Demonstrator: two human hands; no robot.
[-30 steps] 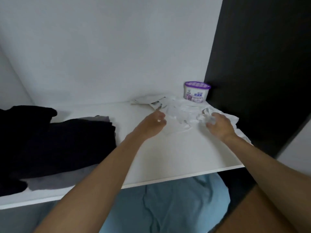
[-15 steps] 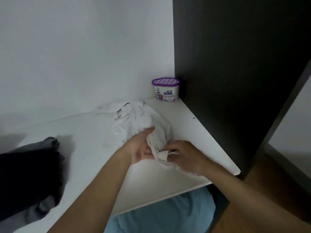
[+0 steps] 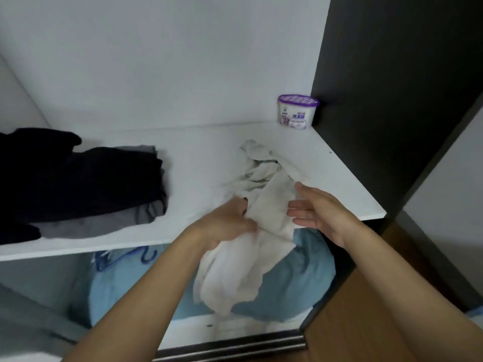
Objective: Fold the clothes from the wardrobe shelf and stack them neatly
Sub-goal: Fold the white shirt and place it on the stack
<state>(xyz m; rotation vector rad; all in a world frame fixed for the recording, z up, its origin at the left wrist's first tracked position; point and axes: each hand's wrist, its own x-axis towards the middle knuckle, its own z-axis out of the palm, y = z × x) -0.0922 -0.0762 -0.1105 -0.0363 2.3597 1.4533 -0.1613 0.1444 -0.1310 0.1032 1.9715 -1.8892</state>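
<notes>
One crumpled white garment (image 3: 269,202) trails off the shelf (image 3: 203,152) edge; left grip (image 3: 227,226) clutches it, right grip (image 3: 321,207) unclenched alongside.

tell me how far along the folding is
Done, it seems: black and grey clothes lie stacked at the left of the shelf. In hand: the left hand grips a crumpled white garment that hangs half over the shelf edge, right hand open beside it. Left: folding that garment and adding it to the stack.
</notes>
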